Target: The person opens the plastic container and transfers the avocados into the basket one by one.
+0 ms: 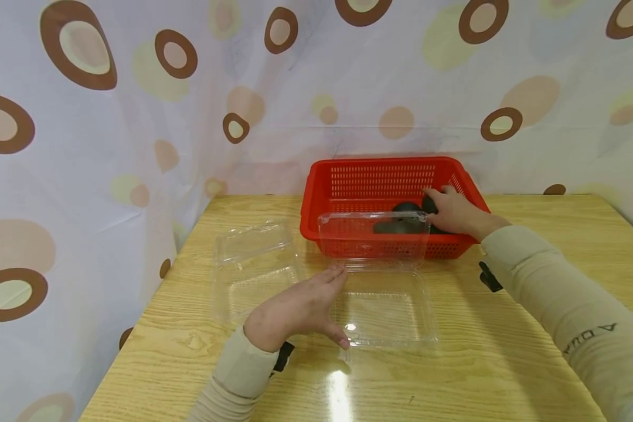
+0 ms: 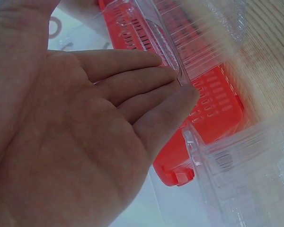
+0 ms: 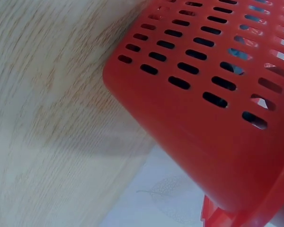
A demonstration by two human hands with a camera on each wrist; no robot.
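My left hand [image 1: 306,302], fingers straight and thumb apart, is at the left side of a clear plastic clamshell box [image 1: 382,316], fingertips by its hinge. In the left wrist view its palm [image 2: 80,137] holds nothing. The box's raised lid [image 1: 374,237] stands in front of a red plastic basket [image 1: 316,205]. My right hand [image 1: 456,212] reaches over the basket's right end, its fingers and thumb around a dark rounded thing [image 1: 429,205]. Beside that lie other dark rounded things [image 1: 406,207], partly seen through the lid. The right wrist view shows only the basket's outer wall [image 3: 180,113], hiding the hand.
A second clear clamshell box [image 1: 264,287] lies with its lid up, left of the first, partly behind my left hand. Both boxes and the basket stand on a wooden table [image 1: 190,357]. A patterned cloth [image 1: 295,76] hangs behind and on the left.
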